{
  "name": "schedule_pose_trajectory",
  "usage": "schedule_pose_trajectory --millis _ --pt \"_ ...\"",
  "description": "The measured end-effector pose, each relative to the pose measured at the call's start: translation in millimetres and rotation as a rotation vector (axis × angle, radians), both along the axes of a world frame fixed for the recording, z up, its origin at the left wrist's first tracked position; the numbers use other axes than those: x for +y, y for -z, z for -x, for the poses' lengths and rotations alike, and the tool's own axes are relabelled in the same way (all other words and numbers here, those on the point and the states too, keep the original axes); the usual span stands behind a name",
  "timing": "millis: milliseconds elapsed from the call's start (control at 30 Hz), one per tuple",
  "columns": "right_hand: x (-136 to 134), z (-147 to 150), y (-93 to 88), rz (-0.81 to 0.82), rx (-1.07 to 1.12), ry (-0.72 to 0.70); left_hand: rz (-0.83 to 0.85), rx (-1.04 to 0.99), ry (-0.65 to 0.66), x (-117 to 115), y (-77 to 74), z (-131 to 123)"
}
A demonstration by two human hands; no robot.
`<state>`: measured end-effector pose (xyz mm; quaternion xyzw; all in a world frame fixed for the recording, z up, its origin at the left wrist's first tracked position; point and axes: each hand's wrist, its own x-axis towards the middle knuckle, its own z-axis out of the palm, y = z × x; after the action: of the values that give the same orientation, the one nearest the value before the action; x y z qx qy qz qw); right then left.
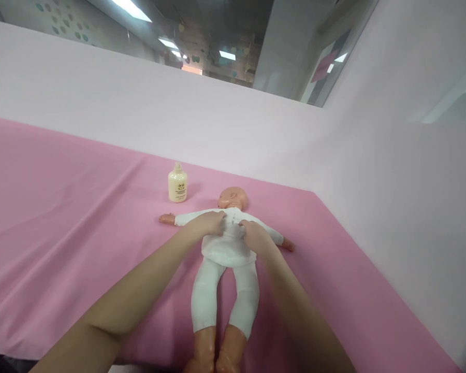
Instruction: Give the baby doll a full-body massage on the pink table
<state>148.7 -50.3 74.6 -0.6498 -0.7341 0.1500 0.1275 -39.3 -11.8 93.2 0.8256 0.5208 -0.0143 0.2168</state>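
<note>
A baby doll [233, 197] lies face up on the pink sheet, arms spread wide and its head turned to the left. It wears a white long-sleeved shirt [228, 250] and white trousers [204, 290]; the bare feet point toward me. At the chest, my left hand [210, 223] is closed on the shirt's front, left of the small fastenings down its middle. My right hand [255, 236] pinches the cloth on the other side of them. Both hands' fingertips are partly hidden in the fabric.
A cream-coloured bottle [177, 184] with dark print stands upright beyond the doll's outstretched arm at left. The pink sheet [81, 207] covers the table up to a white wall [202, 124]. Another wall [404, 197] closes off the right side, and a window [217, 36] is above.
</note>
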Motion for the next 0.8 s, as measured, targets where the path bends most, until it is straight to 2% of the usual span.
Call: schedule_pose_trajectory --millis 200,800 --pt "2 0 -1.0 0.012 -0.112 0.006 -0.025 0.015 -0.021 3 -1.1 0" --pt "19 -13 17.4 -0.091 -0.081 -0.056 -0.249 -0.179 0.016 33 40.2 2"
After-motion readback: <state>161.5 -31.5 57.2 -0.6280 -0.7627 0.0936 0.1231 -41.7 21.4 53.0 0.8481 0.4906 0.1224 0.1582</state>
